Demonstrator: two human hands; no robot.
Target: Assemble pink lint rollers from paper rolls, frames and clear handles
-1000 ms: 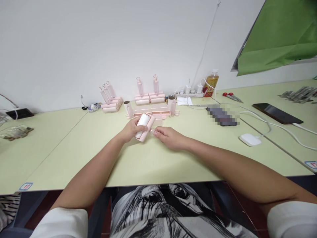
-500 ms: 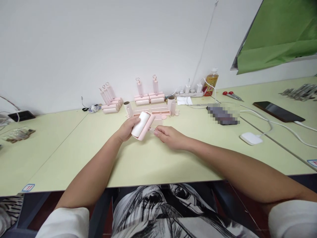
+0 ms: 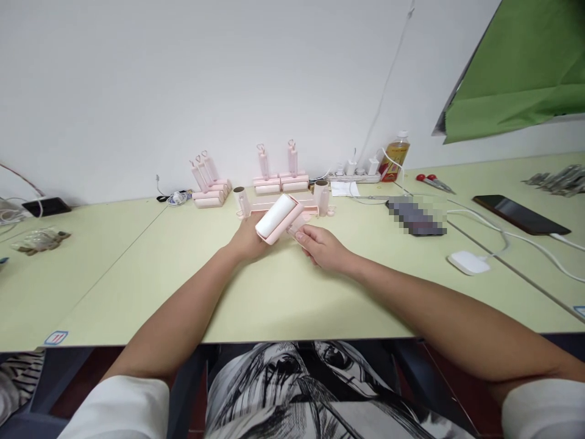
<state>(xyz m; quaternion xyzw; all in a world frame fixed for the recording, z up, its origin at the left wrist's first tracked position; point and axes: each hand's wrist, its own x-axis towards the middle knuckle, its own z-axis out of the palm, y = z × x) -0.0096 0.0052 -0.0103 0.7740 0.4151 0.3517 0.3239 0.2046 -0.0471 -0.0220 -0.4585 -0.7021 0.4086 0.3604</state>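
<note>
A lint roller with a white paper roll and a pink cover is held tilted above the table in front of me. Its clear pink handle points down and right into my right hand, whose thumb and fingers are closed round it. My left hand is at the lower left of the roller, partly behind it, and its fingers are hidden. Just past the hands stand two cardboard-cored rolls with pale pink parts and long pink covers lying between them.
Several pink lint rollers stand along the wall. On the right are a power strip, a drink bottle, red-handled scissors-like tools, a phone, a white charger and cables. A clear bag lies on the left.
The lint roller has moved slightly right and up and turned flatter. My left hand has slid from gripping the roll's side to behind it. My right hand keeps hold of the handle.
</note>
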